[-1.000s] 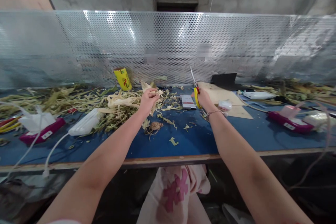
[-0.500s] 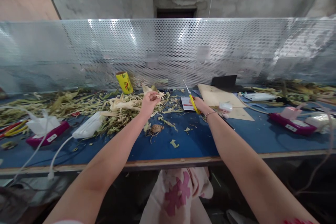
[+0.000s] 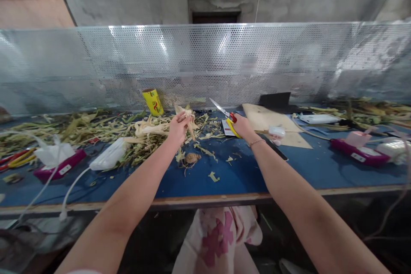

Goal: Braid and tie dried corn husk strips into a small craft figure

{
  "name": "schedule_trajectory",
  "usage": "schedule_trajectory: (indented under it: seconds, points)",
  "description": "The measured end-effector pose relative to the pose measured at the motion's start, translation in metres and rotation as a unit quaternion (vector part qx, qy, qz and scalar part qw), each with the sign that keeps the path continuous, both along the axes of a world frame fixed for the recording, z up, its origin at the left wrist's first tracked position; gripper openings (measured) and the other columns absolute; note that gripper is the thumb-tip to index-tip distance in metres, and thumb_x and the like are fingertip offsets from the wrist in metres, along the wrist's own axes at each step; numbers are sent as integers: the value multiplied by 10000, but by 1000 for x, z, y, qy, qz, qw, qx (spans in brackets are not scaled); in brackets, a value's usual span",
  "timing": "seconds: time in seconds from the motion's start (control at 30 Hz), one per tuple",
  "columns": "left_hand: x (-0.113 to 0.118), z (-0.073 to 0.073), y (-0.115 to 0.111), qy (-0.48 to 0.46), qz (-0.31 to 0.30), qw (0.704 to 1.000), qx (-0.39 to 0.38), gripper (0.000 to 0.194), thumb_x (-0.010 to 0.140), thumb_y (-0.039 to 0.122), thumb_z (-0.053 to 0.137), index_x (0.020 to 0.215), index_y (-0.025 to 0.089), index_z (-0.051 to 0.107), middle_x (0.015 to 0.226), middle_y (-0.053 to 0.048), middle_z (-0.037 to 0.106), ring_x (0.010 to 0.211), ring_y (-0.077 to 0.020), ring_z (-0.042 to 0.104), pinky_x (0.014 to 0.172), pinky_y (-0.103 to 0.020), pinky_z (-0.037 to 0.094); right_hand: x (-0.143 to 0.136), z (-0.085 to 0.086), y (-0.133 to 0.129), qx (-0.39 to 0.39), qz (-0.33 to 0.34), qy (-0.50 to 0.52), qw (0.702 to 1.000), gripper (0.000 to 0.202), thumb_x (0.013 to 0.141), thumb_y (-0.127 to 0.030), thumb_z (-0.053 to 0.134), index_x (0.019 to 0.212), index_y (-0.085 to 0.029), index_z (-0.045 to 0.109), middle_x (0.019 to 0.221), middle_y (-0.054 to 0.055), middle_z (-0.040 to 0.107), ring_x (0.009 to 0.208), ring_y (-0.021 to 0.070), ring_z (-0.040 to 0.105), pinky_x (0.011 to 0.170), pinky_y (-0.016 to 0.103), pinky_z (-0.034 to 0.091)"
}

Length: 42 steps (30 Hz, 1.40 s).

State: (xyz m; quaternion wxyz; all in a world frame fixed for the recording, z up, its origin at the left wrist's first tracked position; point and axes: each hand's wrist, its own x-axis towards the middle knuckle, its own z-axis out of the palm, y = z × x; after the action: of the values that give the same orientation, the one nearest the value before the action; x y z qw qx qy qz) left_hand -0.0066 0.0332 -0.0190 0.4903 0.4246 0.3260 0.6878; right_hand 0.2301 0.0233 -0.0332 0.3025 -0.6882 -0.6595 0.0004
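Note:
My left hand [image 3: 180, 125] pinches a pale dried plant piece [image 3: 190, 125], like a husk or leaf, over the heap. My right hand [image 3: 241, 126] is closed round the scissors [image 3: 227, 114], which have red and yellow handles. Their blades point up and to the left, toward my left hand but apart from it. Beneath and left of my left hand lies a heap of dried leaves and stalks [image 3: 141, 150]. A brown, knobbly root-like clump [image 3: 192, 158] rests just in front of it.
A yellow tube [image 3: 153, 102] stands by the perforated metal screen [image 3: 205, 60]. White power strips [image 3: 107, 154], purple boxes with tissues [image 3: 59, 170] and cables lie on the blue table [image 3: 205, 186]. At right are cardboard sheets [image 3: 266, 115] and a phone-like black slab [image 3: 276, 150].
My right hand has turned the scissors, so their blades now tilt further left. My left hand has shifted slightly left and nearer, and the pale plant piece shows more below its fingers.

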Motion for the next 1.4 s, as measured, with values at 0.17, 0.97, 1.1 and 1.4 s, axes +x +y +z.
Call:
schedule_trajectory:
  seconds: [0.17, 0.97, 1.1, 1.4]
  points:
    - [-4, -2, 8, -22, 9, 1000, 3, 260, 539, 146, 726, 689, 163, 515, 655, 11, 594, 692, -100, 596, 730, -255, 457, -11, 6, -14, 49, 27, -39, 998, 258, 791, -379, 456, 919, -162, 509, 976, 117, 612, 897, 223, 557, 691, 283, 407]
    - [-3, 7, -4, -140, -5, 989, -54, 162, 602, 31, 671, 595, 137, 549, 535, 45, 595, 535, -33, 567, 620, -151, 465, -11, -7, -8, 16, 60, -79, 995, 269, 782, -329, 462, 973, -144, 502, 1041, 148, 585, 899, 239, 559, 732, 304, 406]
    - [-3, 7, -5, -155, -1, 986, -65, 157, 675, -1, 589, 592, 128, 556, 536, 23, 606, 536, -40, 577, 635, -161, 476, -11, -7, -8, 20, 50, -64, 997, 267, 794, -377, 445, 938, -156, 487, 1006, 136, 587, 899, 243, 558, 734, 318, 406]
    - [0, 7, -5, -157, 3, 985, -65, 191, 611, -56, 618, 600, 125, 556, 537, 27, 602, 532, -50, 585, 653, -184, 498, -7, -9, -6, 62, 40, -47, 996, 272, 777, -421, 454, 886, -172, 453, 1025, 127, 537, 913, 247, 540, 722, 333, 419]
